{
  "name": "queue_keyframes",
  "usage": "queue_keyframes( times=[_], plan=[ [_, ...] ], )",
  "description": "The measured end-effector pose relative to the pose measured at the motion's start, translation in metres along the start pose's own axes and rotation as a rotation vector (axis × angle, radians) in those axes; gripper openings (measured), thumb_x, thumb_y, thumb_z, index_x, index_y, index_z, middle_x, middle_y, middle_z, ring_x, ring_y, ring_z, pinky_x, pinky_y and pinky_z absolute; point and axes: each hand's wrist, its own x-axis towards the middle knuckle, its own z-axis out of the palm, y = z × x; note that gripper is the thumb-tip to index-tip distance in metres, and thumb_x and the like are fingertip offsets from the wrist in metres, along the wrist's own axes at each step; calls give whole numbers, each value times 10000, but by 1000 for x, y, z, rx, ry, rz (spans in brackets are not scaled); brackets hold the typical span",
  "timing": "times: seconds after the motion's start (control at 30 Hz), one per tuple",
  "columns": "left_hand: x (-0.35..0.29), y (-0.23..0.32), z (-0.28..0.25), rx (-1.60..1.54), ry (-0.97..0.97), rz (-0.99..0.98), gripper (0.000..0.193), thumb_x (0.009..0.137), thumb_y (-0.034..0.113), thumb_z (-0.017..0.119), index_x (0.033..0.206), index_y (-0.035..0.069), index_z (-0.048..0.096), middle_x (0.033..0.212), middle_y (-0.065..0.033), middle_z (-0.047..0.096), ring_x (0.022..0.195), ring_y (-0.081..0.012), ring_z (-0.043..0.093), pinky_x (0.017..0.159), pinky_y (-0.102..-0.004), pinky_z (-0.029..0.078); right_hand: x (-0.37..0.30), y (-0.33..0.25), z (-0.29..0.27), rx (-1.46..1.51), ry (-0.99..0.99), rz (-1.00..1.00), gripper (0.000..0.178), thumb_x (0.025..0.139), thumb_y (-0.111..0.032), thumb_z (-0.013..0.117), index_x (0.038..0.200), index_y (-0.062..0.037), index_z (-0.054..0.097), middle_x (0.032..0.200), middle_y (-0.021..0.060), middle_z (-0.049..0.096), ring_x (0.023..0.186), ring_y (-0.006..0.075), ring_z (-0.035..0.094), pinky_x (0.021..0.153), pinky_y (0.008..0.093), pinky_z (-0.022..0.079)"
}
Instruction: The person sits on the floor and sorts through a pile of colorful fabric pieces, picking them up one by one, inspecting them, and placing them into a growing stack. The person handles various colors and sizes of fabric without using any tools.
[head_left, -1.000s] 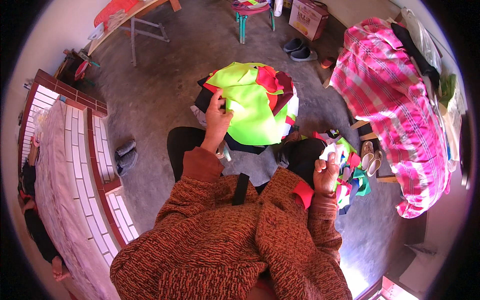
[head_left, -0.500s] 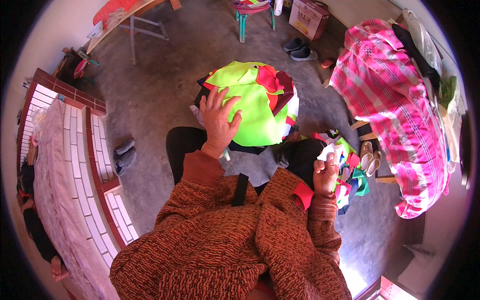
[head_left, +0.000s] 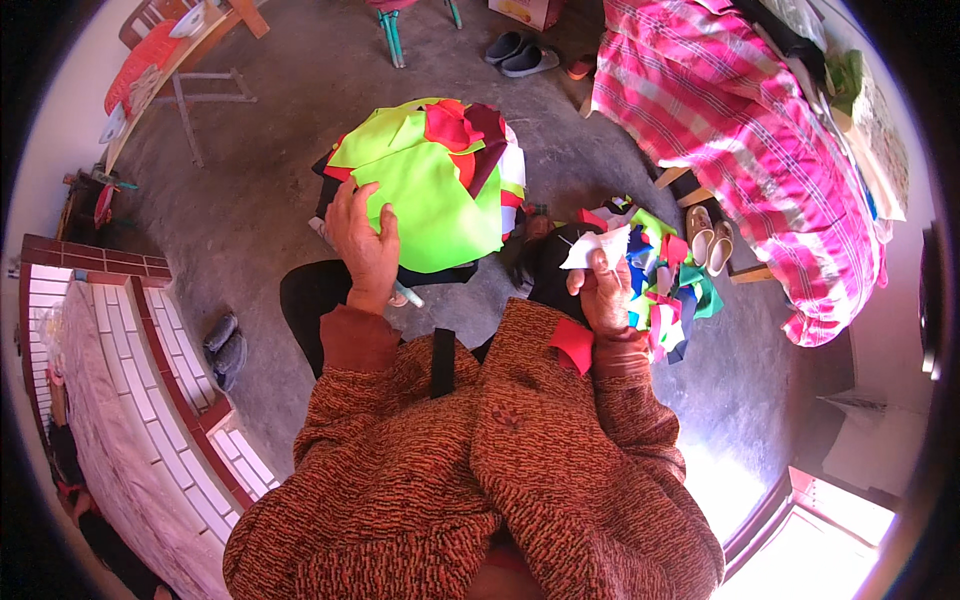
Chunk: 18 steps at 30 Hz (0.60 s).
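Observation:
A heaped pile of cloth pieces stands before my knees, topped by a large lime-green piece (head_left: pixel 425 205). Red (head_left: pixel 450 125) and maroon (head_left: pixel 488 145) pieces lie at its upper right. My left hand (head_left: pixel 365 245) is at the pile's left edge, fingers apart and slightly bent, thumb by the green cloth; whether it touches is unclear. To the right, my right hand (head_left: pixel 605 295) pinches a small white cloth scrap (head_left: pixel 597 246) between thumb and fingers. Below that wrist a red scrap (head_left: pixel 571 345) rests against my brown knitted coat (head_left: pixel 500 410).
Mixed scraps (head_left: pixel 660 300) lie heaped right of my knee, beside a pair of light shoes (head_left: pixel 709 240). A pink plaid cloth (head_left: pixel 720 130) covers furniture at the right. Dark slippers (head_left: pixel 522 54) sit beyond the pile; grey ones (head_left: pixel 226 350) are at left, near a tiled bed platform (head_left: pixel 150 360).
My left hand has drawn from the top of the green cloth toward its left edge. The white scrap in my right hand now shows more fully. The whole view has shifted.

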Motion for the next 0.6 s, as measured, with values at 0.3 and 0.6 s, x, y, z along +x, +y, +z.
queue_keyframes(
  times=[0.3, 0.6],
  plan=[
    [-33, 99, 29, -828, -722, -168, 250, 852, 134, 648, 1062, 11, 592, 960, -75, 636, 964, -166, 587, 866, -303, 450, -7, 4, 6, -351, -93, 56, 388, 915, -16, 517, 1297, -48, 452, 947, 40, 578, 631, 90, 522, 550, 220, 451],
    [-48, 109, 41, -906, -602, -64, 347, 766, 162, 738, 1019, -3, 566, 1055, -123, 604, 953, -220, 584, 829, -327, 460, -4, 12, 19, -1101, -386, -354, 613, 717, 41, 676, 1290, -68, 485, 1301, 113, 531, 1166, 298, 533, 975, 388, 406]
  ],
)
